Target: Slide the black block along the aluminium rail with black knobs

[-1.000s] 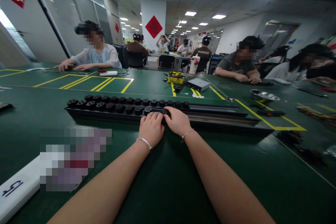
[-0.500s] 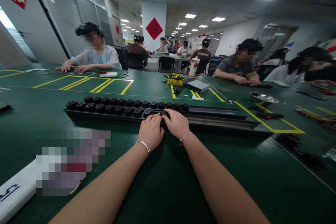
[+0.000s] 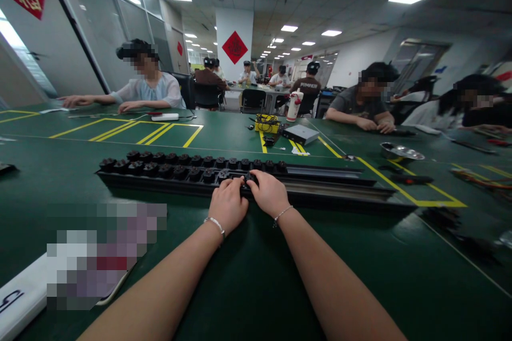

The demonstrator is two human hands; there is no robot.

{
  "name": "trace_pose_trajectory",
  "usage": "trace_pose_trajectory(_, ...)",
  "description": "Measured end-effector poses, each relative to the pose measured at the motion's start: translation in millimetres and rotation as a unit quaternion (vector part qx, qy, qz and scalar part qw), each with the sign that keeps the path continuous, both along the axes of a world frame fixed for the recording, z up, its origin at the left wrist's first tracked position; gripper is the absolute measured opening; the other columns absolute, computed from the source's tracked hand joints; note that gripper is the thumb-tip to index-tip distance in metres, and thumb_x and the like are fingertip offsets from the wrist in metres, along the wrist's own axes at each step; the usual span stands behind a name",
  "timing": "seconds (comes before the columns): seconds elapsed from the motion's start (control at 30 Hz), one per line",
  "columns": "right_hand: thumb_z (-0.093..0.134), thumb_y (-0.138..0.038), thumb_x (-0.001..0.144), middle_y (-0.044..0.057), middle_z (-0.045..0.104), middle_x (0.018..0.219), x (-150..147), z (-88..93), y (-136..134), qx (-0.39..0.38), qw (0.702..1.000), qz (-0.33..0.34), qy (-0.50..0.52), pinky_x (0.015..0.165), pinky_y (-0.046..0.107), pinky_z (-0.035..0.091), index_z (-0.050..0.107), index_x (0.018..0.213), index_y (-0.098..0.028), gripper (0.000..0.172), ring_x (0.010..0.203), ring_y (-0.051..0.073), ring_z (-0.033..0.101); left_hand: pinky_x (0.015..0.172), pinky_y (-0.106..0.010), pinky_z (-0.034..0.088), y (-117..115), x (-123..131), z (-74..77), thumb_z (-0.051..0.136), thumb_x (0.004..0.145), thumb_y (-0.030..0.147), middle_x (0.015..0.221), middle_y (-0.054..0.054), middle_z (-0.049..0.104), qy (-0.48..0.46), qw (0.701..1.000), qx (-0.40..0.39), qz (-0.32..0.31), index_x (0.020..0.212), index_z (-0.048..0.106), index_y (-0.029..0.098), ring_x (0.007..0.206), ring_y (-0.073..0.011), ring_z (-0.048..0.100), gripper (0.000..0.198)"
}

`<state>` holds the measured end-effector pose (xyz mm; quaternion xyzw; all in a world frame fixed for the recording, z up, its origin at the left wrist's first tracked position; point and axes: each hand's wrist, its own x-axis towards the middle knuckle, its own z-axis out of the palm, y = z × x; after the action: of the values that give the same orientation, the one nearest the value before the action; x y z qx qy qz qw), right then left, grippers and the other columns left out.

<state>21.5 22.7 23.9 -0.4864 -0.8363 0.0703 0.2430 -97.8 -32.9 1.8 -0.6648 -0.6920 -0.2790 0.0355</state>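
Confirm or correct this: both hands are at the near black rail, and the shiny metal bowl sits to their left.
The bowl's side is wrong: the head view shows the shiny metal bowl to their right. Both the left hand and right hand are at the near black rail.

left hand (image 3: 229, 205) and right hand (image 3: 268, 192) flank a black piece (image 3: 250, 177) (mostly hidden) on a black rail (image 3: 340, 191); more pieces (image 3: 164, 171) run toward nine o'clock, a white bottle (image 3: 294, 107) at one.
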Motion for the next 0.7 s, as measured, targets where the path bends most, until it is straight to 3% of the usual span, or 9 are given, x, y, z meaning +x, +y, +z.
trace_pose_trajectory(0.37,0.045,-0.039,0.084,0.005,0.064,0.104,-4.4,-2.5,-4.5,0.035,0.999,-0.030,0.003,0.084,0.028,0.040,0.055,0.111,-0.021,0.034,0.097,0.018,0.057,0.090,-0.036,0.041,1.1,-1.1,-0.3,0.045,0.076,0.020,0.111,-0.005,0.062,0.002,1.000,-0.001,-0.002,0.117,0.049,0.019,0.112,-0.0210,0.047,0.042)
trace_pose_trajectory(0.7,0.046,-0.038,0.083,0.005,0.063,0.105,-4.5,-2.7,-2.5,0.025,0.999,-0.035,-0.002,0.083,0.028,0.040,0.054,0.111,-0.021,0.033,0.096,0.018,0.057,0.090,-0.037,0.042,3.3,-2.9,-2.6,0.042,0.084,0.029,0.107,-0.004,0.064,-0.008,0.999,0.027,-0.017,0.114,0.053,0.021,0.107,-0.0211,0.049,0.033)
